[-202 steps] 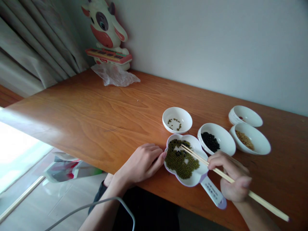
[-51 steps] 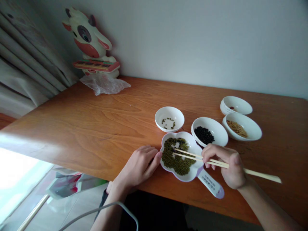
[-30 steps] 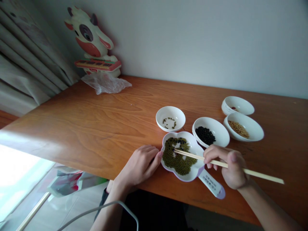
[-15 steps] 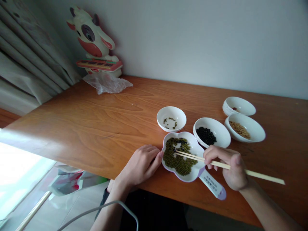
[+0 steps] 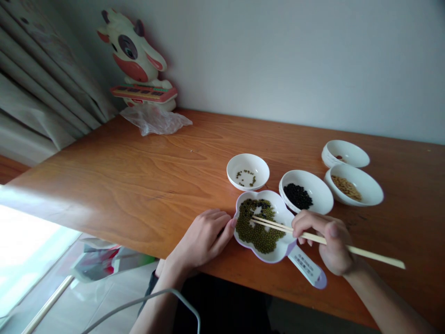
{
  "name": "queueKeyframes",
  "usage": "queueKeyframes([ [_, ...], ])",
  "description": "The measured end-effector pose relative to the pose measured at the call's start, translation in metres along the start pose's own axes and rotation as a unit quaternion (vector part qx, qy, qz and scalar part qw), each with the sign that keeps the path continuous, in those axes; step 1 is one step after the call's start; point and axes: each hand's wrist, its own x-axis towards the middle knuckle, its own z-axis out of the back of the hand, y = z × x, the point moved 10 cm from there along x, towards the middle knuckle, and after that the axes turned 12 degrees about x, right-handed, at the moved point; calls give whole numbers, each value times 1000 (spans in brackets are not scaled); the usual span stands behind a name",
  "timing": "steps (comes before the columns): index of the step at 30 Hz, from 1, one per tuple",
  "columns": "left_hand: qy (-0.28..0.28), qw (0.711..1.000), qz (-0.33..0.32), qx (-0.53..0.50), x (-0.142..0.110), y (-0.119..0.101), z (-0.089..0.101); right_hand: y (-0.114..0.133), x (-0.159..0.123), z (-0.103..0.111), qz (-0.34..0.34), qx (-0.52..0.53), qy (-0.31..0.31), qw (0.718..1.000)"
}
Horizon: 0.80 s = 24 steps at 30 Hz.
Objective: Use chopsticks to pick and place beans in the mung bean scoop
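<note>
My right hand (image 5: 332, 243) grips a pair of wooden chopsticks (image 5: 273, 225), whose tips are down among green mung beans (image 5: 259, 236) in a white, purple-rimmed, flower-shaped dish (image 5: 290, 241) with a handle. Some black beans (image 5: 267, 211) lie mixed in toward the dish's far side. With curled fingers and the thumb at its left rim, my left hand (image 5: 208, 239) holds the dish. Just behind stand a white bowl of black beans (image 5: 298, 197) and a white bowl (image 5: 248, 185) with a few mung beans. No bean can be made out between the chopstick tips.
Right of the black beans is a bowl of tan beans (image 5: 347, 188), with another bowl (image 5: 351, 155) holding a few small reddish-brown pieces behind it. A cow-shaped toy keyboard (image 5: 144, 93) and a crumpled plastic bag (image 5: 156, 121) sit at the back left. A grey cable (image 5: 139, 300) crosses my left forearm.
My right hand and the chopsticks have shifted slightly left. The dark bean seen by the tips earlier no longer shows there. My left hand and the dish have stayed put.
</note>
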Motion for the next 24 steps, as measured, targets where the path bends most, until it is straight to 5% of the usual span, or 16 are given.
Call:
queueKeyframes([
  [24,11,1000,6,-3,0,1,-2,-5,0,-3,25,-37,15,999],
])
